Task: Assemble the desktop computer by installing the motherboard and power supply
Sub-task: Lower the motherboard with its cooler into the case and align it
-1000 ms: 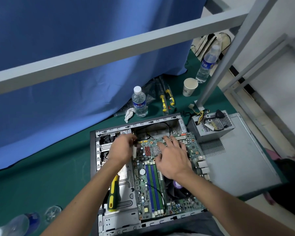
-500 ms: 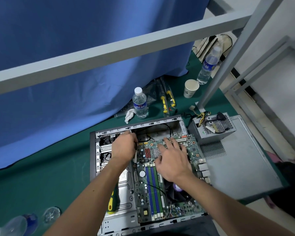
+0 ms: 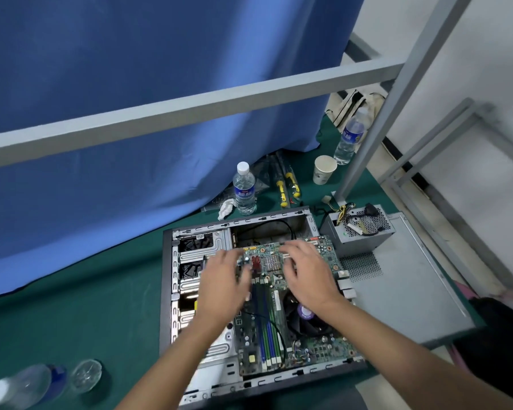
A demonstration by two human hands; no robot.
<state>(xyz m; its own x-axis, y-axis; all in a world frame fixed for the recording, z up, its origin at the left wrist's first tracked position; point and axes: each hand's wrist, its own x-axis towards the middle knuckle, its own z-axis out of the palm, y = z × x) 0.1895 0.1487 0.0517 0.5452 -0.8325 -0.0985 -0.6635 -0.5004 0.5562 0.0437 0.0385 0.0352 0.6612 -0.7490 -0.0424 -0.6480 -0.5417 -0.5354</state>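
Observation:
An open grey computer case (image 3: 167,291) lies flat on the green table. The green motherboard (image 3: 268,335) sits inside it, with blue memory slots and a black CPU fan (image 3: 304,313). My left hand (image 3: 219,287) hovers, blurred, over the board's left edge with fingers spread. My right hand (image 3: 305,275) rests palm down on the board's far part, fingers apart near the small heatsink (image 3: 271,261). Neither hand holds anything. The grey power supply (image 3: 365,232) stands outside the case on the detached side panel (image 3: 403,294), its cables loose.
Beyond the case stand a water bottle (image 3: 244,190), yellow-handled screwdrivers (image 3: 288,187), a paper cup (image 3: 324,170) and a second bottle (image 3: 351,137). A bottle (image 3: 21,389) lies at the near left. A grey frame bar (image 3: 190,113) and post (image 3: 376,119) cross overhead.
My left hand left the board's far-left corner, moved nearer and rightward and spread its fingers. My right hand stayed on the board. The view tilted slightly.

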